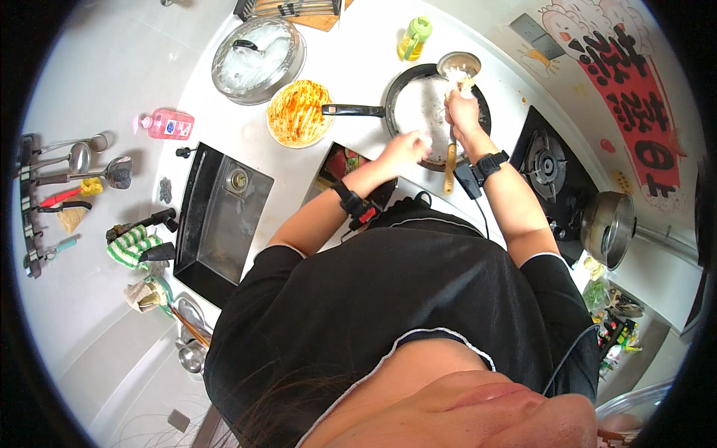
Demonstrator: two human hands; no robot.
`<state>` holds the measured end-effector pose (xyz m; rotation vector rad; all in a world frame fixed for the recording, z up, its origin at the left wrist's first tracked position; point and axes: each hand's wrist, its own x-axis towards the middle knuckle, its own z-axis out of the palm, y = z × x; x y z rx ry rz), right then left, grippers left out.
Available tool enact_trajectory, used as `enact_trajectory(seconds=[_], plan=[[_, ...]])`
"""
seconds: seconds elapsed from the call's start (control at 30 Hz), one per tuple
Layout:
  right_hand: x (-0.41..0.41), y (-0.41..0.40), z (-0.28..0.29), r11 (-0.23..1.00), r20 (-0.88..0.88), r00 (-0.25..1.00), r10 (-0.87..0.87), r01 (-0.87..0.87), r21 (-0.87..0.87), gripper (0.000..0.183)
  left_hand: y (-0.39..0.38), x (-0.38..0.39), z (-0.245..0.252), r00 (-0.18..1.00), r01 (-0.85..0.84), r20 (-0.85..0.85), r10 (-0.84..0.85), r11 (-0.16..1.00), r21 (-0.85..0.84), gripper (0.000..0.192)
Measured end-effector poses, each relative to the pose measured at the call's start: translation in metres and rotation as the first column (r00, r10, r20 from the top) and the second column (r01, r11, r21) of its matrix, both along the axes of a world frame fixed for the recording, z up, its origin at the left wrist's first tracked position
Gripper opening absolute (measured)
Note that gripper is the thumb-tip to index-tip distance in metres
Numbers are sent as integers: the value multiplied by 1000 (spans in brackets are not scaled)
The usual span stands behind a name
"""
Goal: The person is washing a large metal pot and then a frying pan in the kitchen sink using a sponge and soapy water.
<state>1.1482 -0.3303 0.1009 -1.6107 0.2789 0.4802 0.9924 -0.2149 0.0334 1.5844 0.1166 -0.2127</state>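
A black-rimmed frying pan (417,109) lies on the white countertop before me, its black handle pointing left. Across it rests a metal ladle (460,63), whose wooden handle (450,168) overhangs the near rim. My right hand (465,115) is over the ladle's shaft, closed around a crumpled whitish-yellow clump (465,84); its material is unclear. Near the pan's lower left rim is my left hand (403,151), blurred, with bent fingers. Something pale shows at its fingertips, too blurred to name. Both wrists wear black straps with devices.
Left of the pan are a sauce-smeared plate (299,115), a lidded pot (257,61) and a pink pump bottle (171,124). An oil bottle (414,39) stands behind it. The sink (229,213) is at left, the gas burner (544,163) and a steel pot (608,229) at right.
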Motion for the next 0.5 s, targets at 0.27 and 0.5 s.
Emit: enact_trajectory(seconds=[0.27,0.5], plan=[[21,-25,10,734,590,522,616,-108,-671,22,61,54,115,969,-246,-160,188,788,-564,53],[6,-38,10,537,517,172,838,-97,-838,35,63,62,94,931,-300,-347,114,782,-547,38]])
